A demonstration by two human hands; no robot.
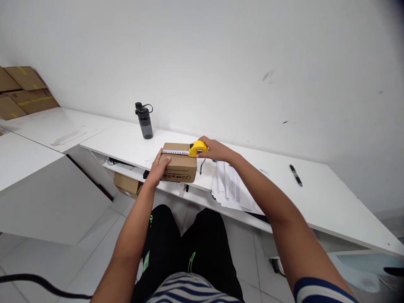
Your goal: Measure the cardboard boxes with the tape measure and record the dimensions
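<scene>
A small brown cardboard box (180, 166) with dark printing on its front sits at the desk's front edge. Across its top lies the pulled-out blade of a tape measure, running from the left edge to the yellow case (197, 148) at the right. My right hand (212, 149) is closed around that case. At the box's left end, my left hand (158, 167) grips the side, its thumb on the top face and a finger by the blade's end. The far fingers of that hand are partly hidden.
A dark water bottle (145, 122) stands behind the box to the left. Papers (232, 185) lie right of the box, and a black pen (296, 175) farther right. Stacked cartons (30, 90) rest at the far left. Under the desktop (334, 198) runs a shelf with another carton (125, 184) below.
</scene>
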